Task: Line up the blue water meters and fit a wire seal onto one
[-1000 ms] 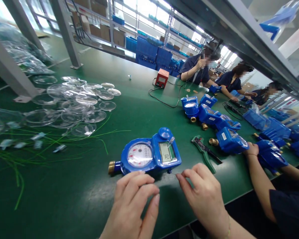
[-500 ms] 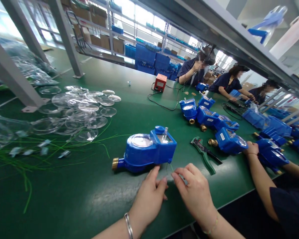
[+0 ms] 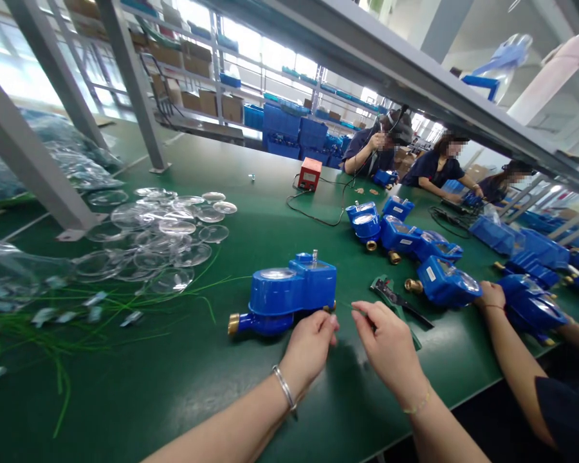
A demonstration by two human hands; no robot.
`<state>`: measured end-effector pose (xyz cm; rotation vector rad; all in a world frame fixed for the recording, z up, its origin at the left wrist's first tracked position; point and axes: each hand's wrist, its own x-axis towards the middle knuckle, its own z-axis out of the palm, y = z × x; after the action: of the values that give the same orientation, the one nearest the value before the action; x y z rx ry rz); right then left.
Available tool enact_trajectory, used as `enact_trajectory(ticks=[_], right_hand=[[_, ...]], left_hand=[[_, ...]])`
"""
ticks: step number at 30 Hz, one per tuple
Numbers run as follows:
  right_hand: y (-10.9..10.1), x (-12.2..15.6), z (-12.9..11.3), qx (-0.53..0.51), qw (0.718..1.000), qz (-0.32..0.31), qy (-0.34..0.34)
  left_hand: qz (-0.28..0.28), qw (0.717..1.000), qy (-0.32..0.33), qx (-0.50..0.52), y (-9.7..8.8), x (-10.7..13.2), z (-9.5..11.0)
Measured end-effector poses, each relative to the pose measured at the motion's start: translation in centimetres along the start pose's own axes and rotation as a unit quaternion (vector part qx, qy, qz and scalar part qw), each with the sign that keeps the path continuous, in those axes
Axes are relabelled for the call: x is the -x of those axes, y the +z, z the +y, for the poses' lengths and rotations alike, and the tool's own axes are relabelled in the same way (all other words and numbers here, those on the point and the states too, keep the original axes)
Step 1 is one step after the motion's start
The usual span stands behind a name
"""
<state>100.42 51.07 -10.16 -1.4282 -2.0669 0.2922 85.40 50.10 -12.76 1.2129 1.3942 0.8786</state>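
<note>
A blue water meter [image 3: 289, 289] with a brass threaded end stands on the green bench, its brass end pointing left. My left hand [image 3: 313, 344] is closed in a pinch at the meter's lower right corner; what its fingertips hold is hidden. To the right, my right hand [image 3: 388, 341] pinches a thin green wire [image 3: 345, 305] that runs toward the meter. Just behind my right hand lies a pair of green-handled wire strippers [image 3: 390, 294], partly covered by it.
Clear round covers [image 3: 168, 225] and loose green wires [image 3: 101, 299] with small tags lie to the left. More blue meters [image 3: 405, 228] stand at right. A co-worker's hand [image 3: 491, 296] touches one. A red box [image 3: 310, 173] with a cable sits behind. Grey posts [image 3: 132, 83] rise at left.
Both hands have moved up and to the right. My left fingers have closed into a tighter pinch. The meter appears more upright, and the view has shifted slightly.
</note>
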Motion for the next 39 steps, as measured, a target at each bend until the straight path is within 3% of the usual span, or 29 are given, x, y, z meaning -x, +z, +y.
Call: enact_trajectory(ticks=[5, 8, 10, 13, 16, 19, 21, 25, 28, 32, 34, 39], right_hand=[[-0.5, 1.2, 2.4, -0.143, 0.987, -0.061, 0.040], [0.6, 2.2, 3.3, -0.237, 0.966, -0.071, 0.071], [1.6, 2.9, 3.3, -0.310, 0.941, -0.067, 0.119], [2.1, 4.2, 2.6, -0.407, 0.897, -0.038, 0.165], [1.2, 5.7, 1.6, -0.485, 0.867, -0.009, 0.118], [-0.1, 7.0, 0.8, -0.562, 0.821, -0.050, 0.083], [-0.6, 7.5, 0.5, -0.598, 0.792, -0.060, 0.103], [0.1, 6.9, -0.3, -0.638, 0.743, 0.005, 0.200], [1.1, 5.9, -1.1, -0.674, 0.688, 0.028, 0.267], [1.7, 5.2, -2.2, -0.730, 0.620, 0.027, 0.287], [1.9, 5.3, -2.6, -0.742, 0.609, 0.008, 0.279], [2.4, 5.6, -2.9, -0.743, 0.621, -0.014, 0.248]], left_hand=[[-0.060, 0.991, 0.017, -0.118, -5.0, 3.5, 0.5], [-0.105, 0.958, 0.057, -0.262, -7.6, 5.2, 1.4], [-0.133, 0.939, 0.093, -0.304, -8.4, 5.8, 1.8], [-0.155, 0.929, 0.146, -0.302, -8.4, 6.0, 2.0], [-0.156, 0.909, 0.204, -0.327, -8.3, 5.9, 1.9], [-0.149, 0.877, 0.267, -0.370, -8.5, 5.9, 1.5], [-0.155, 0.867, 0.307, -0.361, -8.8, 5.9, 1.0], [-0.199, 0.899, 0.328, -0.212, -9.5, 6.1, 0.6], [-0.252, 0.920, 0.287, -0.086, -9.8, 6.1, 1.3], [-0.210, 0.957, 0.186, -0.072, -8.9, 6.4, 1.5], [-0.172, 0.962, 0.178, -0.114, -7.9, 6.8, 0.7], [-0.097, 0.940, 0.253, -0.209, -5.6, 7.3, -0.6]])
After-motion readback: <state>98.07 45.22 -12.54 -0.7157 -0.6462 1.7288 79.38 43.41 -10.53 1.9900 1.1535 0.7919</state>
